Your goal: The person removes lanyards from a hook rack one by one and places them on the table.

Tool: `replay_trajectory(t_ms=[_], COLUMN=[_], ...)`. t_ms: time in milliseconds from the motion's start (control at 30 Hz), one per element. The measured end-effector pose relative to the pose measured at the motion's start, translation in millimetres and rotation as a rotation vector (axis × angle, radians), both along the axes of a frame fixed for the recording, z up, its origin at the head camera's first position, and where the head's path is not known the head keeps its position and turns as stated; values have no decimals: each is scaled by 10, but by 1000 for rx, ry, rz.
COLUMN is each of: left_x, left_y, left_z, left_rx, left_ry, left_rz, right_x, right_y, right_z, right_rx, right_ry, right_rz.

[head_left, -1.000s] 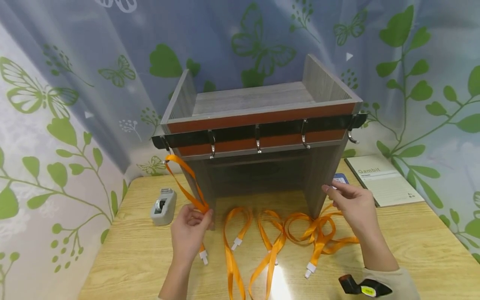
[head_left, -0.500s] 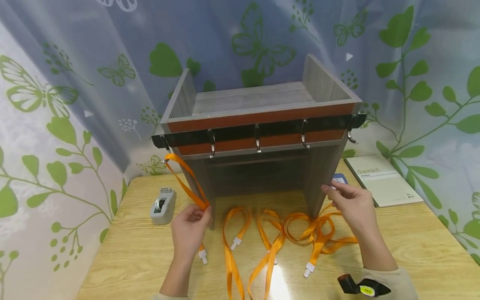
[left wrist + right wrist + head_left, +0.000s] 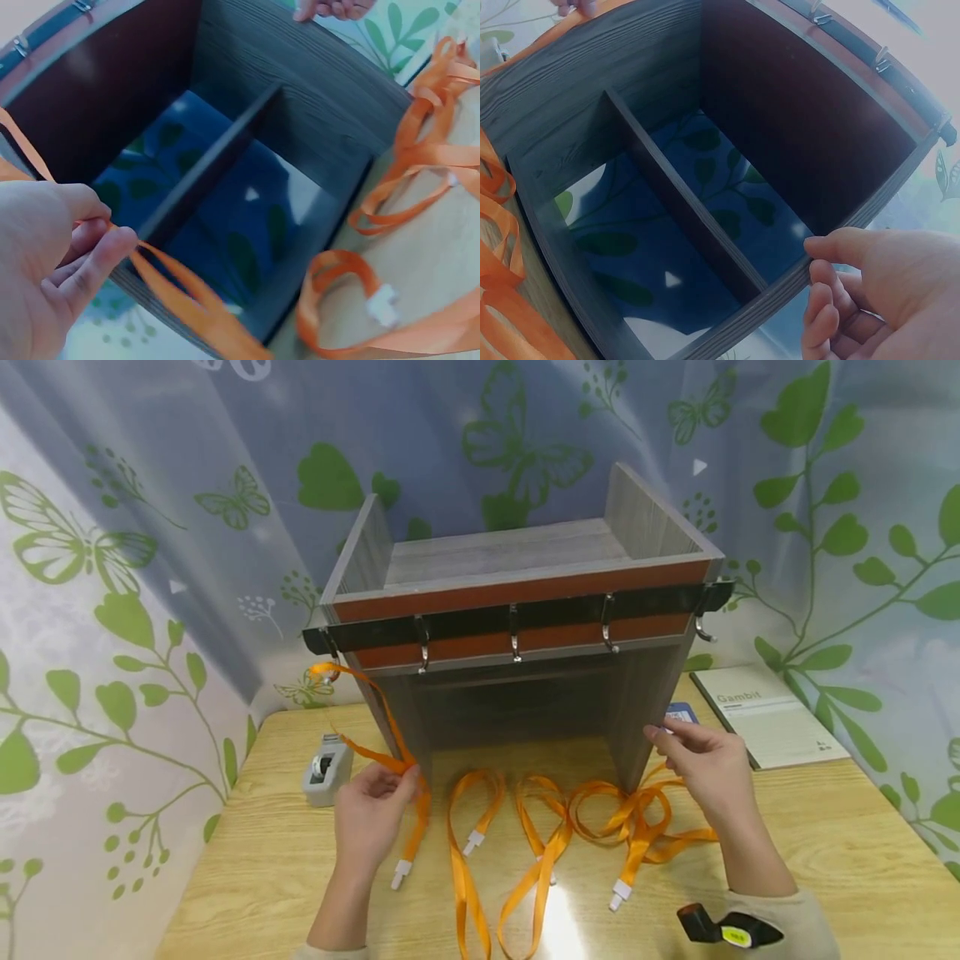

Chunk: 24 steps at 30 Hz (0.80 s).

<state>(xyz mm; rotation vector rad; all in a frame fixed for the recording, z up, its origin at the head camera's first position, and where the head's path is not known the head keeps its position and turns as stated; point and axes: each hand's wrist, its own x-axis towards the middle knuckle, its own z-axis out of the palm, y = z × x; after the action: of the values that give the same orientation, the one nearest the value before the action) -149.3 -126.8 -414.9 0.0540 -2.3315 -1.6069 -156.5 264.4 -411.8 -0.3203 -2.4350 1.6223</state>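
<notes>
My left hand [image 3: 371,818] pinches an orange lanyard [image 3: 392,718] between thumb and fingertips. The lanyard's top bend overlaps the leftmost metal hook [image 3: 332,670], looking slack, and its white clip [image 3: 401,872] dangles below the hand. Close up, the left wrist view has the strap [image 3: 191,292] running out under the thumb. On the other side, my right hand [image 3: 705,768] holds the front edge of the grey wooden shelf's right side panel [image 3: 651,710], thumb on the edge and the other fingers curled outside it [image 3: 855,300].
A black hook rail [image 3: 480,620] with several hooks crosses the shelf's front. Several more orange lanyards [image 3: 465,893] lie on the wooden table [image 3: 247,877]. A grey tape dispenser [image 3: 328,770] stands left; a notebook [image 3: 772,714] and a blue card [image 3: 681,712] lie right.
The lanyard's upper loop has loosened and shifted left at the hook, one strand now drooping. The left hand has moved slightly left; the right hand has stayed at the panel.
</notes>
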Motion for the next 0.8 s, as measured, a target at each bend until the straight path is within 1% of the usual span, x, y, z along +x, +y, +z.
replay_trajectory(t_ms=[100, 167, 233, 367, 467, 567, 633, 667, 700, 733, 767, 800], left_x=[32, 67, 93, 129, 136, 131, 138, 147, 164, 189, 207, 222], left_y=[-26, -38, -51, -78, -100, -120, -128, -132, -130, -123, -118, -111], left_z=[151, 264, 373, 567, 697, 809, 870, 897, 919, 939, 958, 971], left_rx=[-29, -54, -79, -124, -112, -67, -54, -45, -31, -15, -5, -24], left_ry=[6, 40, 105, 237, 305, 381, 423, 434, 429, 403, 396, 396], left_rz=[-1, 2, -1, 20, 29, 6, -6, -14, -12, 2, 3, 11], right_x=[2, 4, 8, 13, 9, 2, 0, 0, 0, 1, 3, 6], right_y=[-4, -8, -12, -7, -3, 1, 4, 5, 6, 7, 9, 9], right_z=[1, 1, 2, 9, 16, 17, 13, 11, 9, 7, 5, 4], right_rx=[-11, -16, -14, -15, -10, -4, -1, -1, -3, -4, -7, -8], right_ry=[0, 0, -2, -9, -3, 6, 10, 12, 15, 18, 22, 25], right_rz=[3, 2, 0, -3, -2, -4, -5, -4, -3, -1, 0, 2])
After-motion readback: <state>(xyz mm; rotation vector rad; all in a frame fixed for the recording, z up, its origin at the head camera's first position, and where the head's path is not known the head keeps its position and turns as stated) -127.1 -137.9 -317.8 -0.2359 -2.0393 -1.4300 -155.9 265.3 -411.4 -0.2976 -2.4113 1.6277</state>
